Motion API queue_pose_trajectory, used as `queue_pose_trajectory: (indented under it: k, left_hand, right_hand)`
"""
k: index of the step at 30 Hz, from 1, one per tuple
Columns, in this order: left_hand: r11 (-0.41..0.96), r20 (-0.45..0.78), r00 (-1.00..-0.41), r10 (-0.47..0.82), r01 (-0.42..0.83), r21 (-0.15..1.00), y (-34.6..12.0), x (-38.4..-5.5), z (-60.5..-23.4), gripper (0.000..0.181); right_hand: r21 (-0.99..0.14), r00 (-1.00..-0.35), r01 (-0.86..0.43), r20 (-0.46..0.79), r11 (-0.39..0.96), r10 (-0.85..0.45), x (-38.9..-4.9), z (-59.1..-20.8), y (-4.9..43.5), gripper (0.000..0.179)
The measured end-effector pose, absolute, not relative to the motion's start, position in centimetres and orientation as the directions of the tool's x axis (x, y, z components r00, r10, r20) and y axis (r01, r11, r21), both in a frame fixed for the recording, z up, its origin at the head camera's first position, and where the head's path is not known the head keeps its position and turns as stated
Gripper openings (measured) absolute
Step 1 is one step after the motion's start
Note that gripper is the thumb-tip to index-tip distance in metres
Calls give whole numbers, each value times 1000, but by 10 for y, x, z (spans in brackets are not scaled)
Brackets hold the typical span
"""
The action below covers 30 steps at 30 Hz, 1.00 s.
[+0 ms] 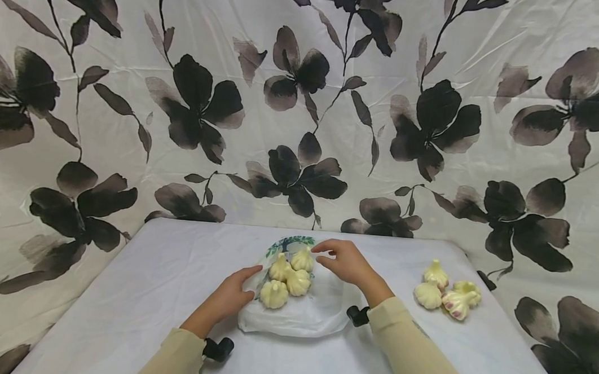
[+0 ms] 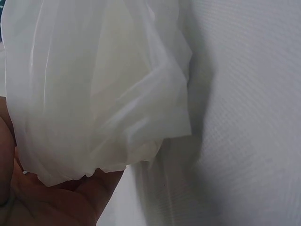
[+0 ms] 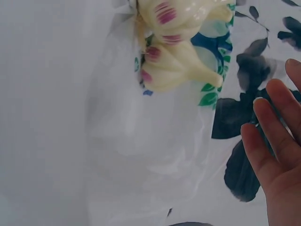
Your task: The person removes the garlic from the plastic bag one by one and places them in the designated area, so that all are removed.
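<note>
At the left of the cloth-covered counter point(image 1: 163, 270), the left hand point(image 1: 227, 296) stands at the near edge of a thin white plastic bag point(image 1: 318, 318), thumb and fingers parted, the fingers partly hidden by plastic; whether it has any grip on the bag I cannot tell. In the middle, four garlic bulbs point(image 1: 298, 283) lie close together at the bag, unclouded by plastic, though whether on top of it or in its mouth is unclear. The right hand point(image 1: 348, 261) is just beside the rearmost bulb, fingers spread and nothing held. Farther right, apart from the bag, sits a second garlic cluster point(image 1: 428, 296), seemingly also four bulbs, so the work looks about halfway: one group gathered at the bag, the other untouched
</note>
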<state>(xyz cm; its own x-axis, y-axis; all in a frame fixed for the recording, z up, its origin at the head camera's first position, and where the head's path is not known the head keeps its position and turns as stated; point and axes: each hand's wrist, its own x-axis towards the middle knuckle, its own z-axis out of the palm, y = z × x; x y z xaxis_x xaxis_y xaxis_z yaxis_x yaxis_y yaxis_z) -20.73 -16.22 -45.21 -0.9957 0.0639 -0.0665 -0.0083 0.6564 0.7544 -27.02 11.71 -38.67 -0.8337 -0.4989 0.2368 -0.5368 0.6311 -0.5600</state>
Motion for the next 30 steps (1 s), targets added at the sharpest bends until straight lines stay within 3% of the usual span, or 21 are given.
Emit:
queue_pose_trajectory:
  k: [20,30]
  left_hand:
    - [668,-64,-996,63,-5,744,-158,-208,-450,67]
    - [661,-48,-996,75,13,750,-159,-207,-453,66]
  right_hand:
    - [-621,-814,-524,164,583,-557,-280,-398,79,25]
    - [-599,-778,-554,128,577,-615,-277,-411,60,25]
